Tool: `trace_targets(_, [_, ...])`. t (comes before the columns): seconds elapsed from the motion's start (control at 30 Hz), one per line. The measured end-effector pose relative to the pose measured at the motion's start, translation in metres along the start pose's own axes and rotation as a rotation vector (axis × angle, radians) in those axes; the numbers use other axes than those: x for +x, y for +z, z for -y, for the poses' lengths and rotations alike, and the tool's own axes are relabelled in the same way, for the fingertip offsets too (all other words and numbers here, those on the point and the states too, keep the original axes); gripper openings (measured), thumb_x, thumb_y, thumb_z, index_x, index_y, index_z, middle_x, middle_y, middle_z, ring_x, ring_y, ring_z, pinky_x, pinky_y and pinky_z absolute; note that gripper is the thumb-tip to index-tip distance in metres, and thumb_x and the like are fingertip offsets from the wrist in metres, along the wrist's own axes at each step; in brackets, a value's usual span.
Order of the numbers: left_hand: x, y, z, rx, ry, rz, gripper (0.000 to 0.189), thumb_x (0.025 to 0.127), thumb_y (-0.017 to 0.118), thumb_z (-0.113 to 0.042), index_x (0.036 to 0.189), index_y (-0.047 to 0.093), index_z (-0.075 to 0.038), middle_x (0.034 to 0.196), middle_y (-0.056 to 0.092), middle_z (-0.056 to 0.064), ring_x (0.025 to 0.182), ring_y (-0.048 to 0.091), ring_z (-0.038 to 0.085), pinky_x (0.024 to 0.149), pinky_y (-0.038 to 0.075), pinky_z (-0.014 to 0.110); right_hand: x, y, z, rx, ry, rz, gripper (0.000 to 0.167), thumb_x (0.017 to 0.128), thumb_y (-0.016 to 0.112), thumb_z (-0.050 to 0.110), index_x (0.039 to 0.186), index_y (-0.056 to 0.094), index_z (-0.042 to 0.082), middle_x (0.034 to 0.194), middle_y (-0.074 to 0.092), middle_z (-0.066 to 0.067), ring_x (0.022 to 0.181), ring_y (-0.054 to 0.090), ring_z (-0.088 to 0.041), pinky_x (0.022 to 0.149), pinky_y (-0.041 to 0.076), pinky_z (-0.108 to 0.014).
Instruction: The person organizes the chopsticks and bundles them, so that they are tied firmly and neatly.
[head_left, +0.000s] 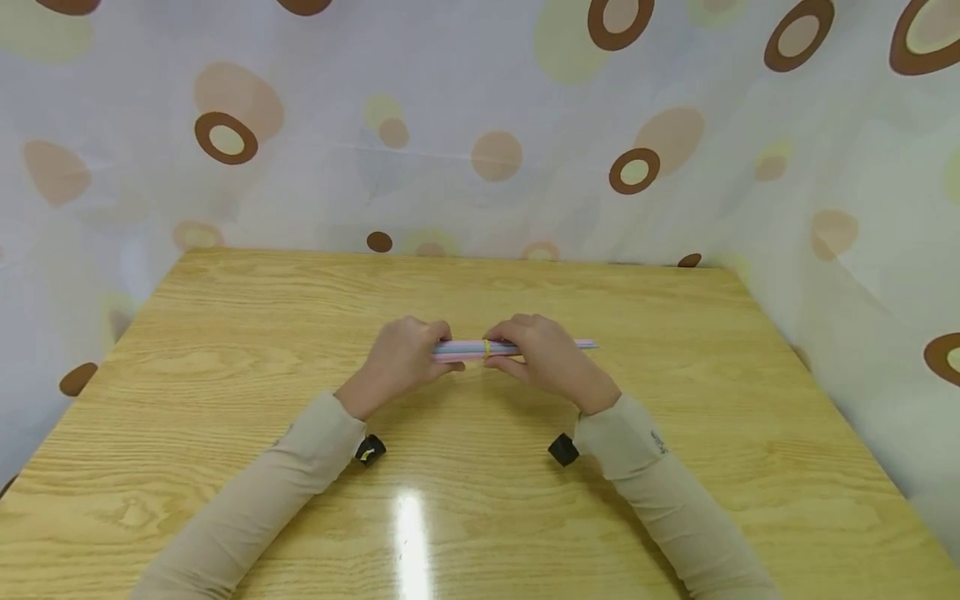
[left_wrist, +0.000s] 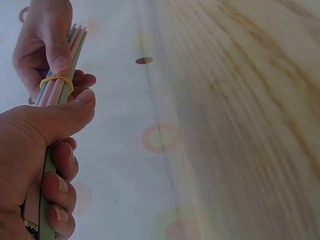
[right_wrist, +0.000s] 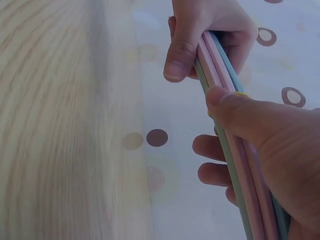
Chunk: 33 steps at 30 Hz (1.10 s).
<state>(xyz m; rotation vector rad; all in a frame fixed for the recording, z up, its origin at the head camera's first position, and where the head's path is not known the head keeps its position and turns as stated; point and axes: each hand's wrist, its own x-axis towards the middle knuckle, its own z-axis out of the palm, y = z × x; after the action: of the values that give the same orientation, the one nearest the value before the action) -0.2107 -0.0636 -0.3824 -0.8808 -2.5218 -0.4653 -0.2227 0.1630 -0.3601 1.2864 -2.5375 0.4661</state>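
A bundle of pastel pink, green and blue chopsticks (head_left: pixel 461 350) is held level above the table, its thinner ends pointing right. A yellow rubber band (left_wrist: pixel 56 81) circles the bundle near its middle. My left hand (head_left: pixel 405 354) grips the thicker end, fingers wrapped round the sticks, as the left wrist view shows. My right hand (head_left: pixel 547 354) holds the bundle from the other side, its thumb (right_wrist: pixel 240 112) pressed along the sticks right at the band. Part of the band is hidden under that thumb in the right wrist view.
The wooden table (head_left: pixel 480 517) spreads below both hands, with a bright reflection near its front. A patterned cloth (head_left: pixel 442 125) hangs behind it and along the sides. A small black device sits at each wrist, by the cuffs.
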Motion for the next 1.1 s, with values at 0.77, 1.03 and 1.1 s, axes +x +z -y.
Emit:
trace_targets(0.77, [-0.001, 0.002, -0.002, 0.034, 0.029, 0.011, 0.033, 0.072, 0.085, -0.034, 0.080, 0.067, -0.007, 0.069, 0.069, 0.004, 0.055, 0.063, 0.017, 0.051, 0.050, 0.027, 0.006, 0.012, 0.011, -0.011, 0.003, 0.080, 0.039, 0.084, 0.074, 0.025, 0.114, 0.066, 0.001, 0.098, 0.071, -0.009, 0.079, 0.065, -0.018, 0.075, 0.053, -0.033])
trace_targets(1.03, [0.000, 0.002, 0.015, 0.108, -0.065, 0.105, 0.036, 0.070, 0.085, -0.039, 0.082, 0.067, -0.011, 0.070, 0.069, 0.003, 0.053, 0.058, 0.015, 0.050, 0.047, 0.027, -0.006, 0.000, -0.017, -0.011, 0.225, 0.207, 0.022, 0.089, 0.070, 0.023, 0.102, 0.061, 0.008, 0.087, 0.066, -0.004, 0.068, 0.055, -0.014, 0.065, 0.046, -0.032])
trace_targets(1.1, [-0.001, 0.003, 0.019, 0.123, -0.054, 0.134, 0.036, 0.069, 0.086, -0.037, 0.083, 0.067, -0.010, 0.072, 0.070, 0.003, 0.056, 0.060, 0.016, 0.052, 0.049, 0.029, -0.008, 0.002, -0.026, 0.060, 0.237, 0.222, 0.017, 0.091, 0.067, 0.023, 0.096, 0.061, 0.008, 0.081, 0.063, -0.001, 0.062, 0.048, -0.012, 0.062, 0.042, -0.030])
